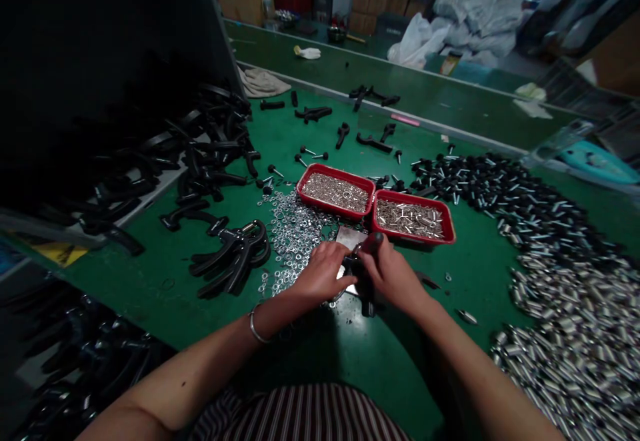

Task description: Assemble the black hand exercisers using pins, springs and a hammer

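Over a small metal plate [350, 236], a black curved handle part [368, 294] is held between my two hands. My left hand [324, 272] grips it from the left, thumb and fingers closed at its upper portion. My right hand [395, 273] wraps round its right side near the rounded top end. The fingers cover much of the part, so its exact joint is hidden. Just beyond the hands stand a red tray of tiny metal pieces [330, 212] and a red tray of metal pins [415, 236]. Loose metal washers or nuts [295, 238] lie beside my left hand.
Black handle parts [233, 254] lie to the left, near a large heap [210, 141]. Black-headed screws [480, 181] and silver metal cylinders [575, 334] are piled on the right. A raised ledge [430, 121] crosses behind the green tabletop [320, 354].
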`<move>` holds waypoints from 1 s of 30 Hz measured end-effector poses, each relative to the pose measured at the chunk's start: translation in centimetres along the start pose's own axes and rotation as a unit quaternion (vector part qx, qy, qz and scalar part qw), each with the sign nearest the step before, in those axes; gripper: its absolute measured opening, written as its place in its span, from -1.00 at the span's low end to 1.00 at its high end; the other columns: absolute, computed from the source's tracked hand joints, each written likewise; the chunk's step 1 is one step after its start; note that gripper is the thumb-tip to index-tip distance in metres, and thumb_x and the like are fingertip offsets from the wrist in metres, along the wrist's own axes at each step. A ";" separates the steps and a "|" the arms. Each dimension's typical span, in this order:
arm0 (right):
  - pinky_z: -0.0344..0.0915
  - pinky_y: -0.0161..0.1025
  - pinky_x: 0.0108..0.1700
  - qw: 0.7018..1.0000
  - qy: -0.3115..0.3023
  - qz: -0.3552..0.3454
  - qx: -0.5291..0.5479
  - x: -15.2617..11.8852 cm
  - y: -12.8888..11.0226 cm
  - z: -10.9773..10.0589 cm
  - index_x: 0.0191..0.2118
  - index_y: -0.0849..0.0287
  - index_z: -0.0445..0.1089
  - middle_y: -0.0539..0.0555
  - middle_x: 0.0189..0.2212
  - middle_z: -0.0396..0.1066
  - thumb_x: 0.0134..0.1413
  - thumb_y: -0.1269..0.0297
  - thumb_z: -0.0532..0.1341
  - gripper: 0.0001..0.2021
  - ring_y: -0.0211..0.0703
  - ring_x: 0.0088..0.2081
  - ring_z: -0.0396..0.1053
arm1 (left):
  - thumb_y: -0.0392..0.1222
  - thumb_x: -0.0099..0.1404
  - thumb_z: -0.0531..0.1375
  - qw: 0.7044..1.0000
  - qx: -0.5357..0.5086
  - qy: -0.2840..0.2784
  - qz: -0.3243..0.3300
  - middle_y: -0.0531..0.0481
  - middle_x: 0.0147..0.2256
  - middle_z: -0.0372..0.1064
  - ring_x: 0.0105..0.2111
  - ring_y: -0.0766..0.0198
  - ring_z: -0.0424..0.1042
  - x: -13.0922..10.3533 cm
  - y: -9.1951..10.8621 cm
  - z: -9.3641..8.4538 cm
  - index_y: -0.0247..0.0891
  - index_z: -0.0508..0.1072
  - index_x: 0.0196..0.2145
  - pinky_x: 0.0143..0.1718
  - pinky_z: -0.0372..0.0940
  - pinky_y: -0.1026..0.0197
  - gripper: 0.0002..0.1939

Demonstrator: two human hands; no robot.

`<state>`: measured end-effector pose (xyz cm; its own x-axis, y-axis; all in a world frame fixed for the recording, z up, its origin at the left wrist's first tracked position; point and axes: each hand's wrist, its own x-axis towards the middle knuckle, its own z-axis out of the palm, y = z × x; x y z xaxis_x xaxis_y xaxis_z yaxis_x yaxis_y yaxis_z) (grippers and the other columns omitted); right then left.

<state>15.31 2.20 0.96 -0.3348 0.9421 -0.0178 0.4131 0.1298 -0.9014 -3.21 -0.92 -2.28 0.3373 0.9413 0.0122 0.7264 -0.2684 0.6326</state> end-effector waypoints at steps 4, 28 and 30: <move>0.25 -0.29 -0.65 0.965 -0.043 0.075 0.247 2.0 0.6 -1.2 -0.23 0.10 0.29 -0.04 -0.57 0.40 0.17 -0.10 0.16 -0.66 -0.26 -0.69 0.23 | -0.05 0.21 0.29 1.000 -0.007 0.006 -0.001 -0.10 0.02 0.32 0.06 -0.02 0.23 0.1 -0.2 0.2 -0.17 0.35 0.00 0.14 0.12 -0.08 -0.57; 0.31 -0.19 -0.46 0.995 0.098 0.019 0.026 -0.7 0.9 1.3 -0.17 0.05 0.26 0.02 -0.50 0.42 0.14 0.00 0.22 -0.72 -0.07 -0.53 0.39 | -0.04 0.22 0.29 1.000 0.011 0.004 -0.003 -0.13 0.07 0.29 0.10 -0.04 0.21 0.1 -0.1 0.3 -0.17 0.32 0.04 0.14 0.12 -0.08 -0.53; 0.21 -0.28 -0.60 0.982 0.091 0.018 0.163 -0.1 0.1 1.0 -0.21 0.03 0.25 -0.08 -0.60 0.32 0.16 -0.07 0.18 -0.71 -0.22 -0.66 0.21 | -0.06 0.21 0.29 1.000 0.017 -0.001 -0.006 -0.14 0.06 0.29 0.10 -0.05 0.21 0.2 0.0 0.2 -0.18 0.33 0.04 0.13 0.13 -0.09 -0.54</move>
<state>14.51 1.82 0.46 -0.1562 0.9877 -0.0004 0.1190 0.0184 -0.9927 -3.00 -0.78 -2.42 0.3296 0.9441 0.0024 0.7505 -0.2635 0.6060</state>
